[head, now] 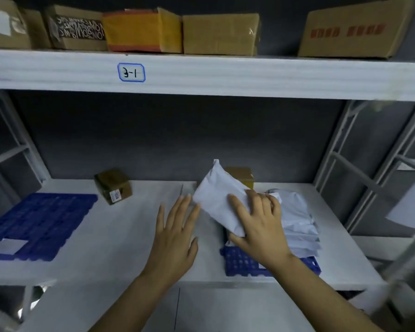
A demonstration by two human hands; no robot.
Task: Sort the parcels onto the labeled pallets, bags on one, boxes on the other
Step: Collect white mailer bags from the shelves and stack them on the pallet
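A white mailer bag (216, 195) is tilted up over the right blue pallet (240, 262). My right hand (259, 226) grips its lower end, thumb underneath. My left hand (175, 236) hovers flat and open just left of the bag, fingertips near its edge. Several white bags (297, 224) are piled on the right pallet. The left blue pallet (41, 224) carries only a white label. One small brown box (113, 185) stands on the shelf between the pallets, and another brown box (241, 177) is partly hidden behind the held bag.
The white shelf board (130, 236) has grey metal uprights at both sides. The shelf above, tagged 3-1 (131, 72), holds several cardboard boxes (221, 34). A dark wall closes the back. A blurred white sheet (412, 207) hangs at the right edge.
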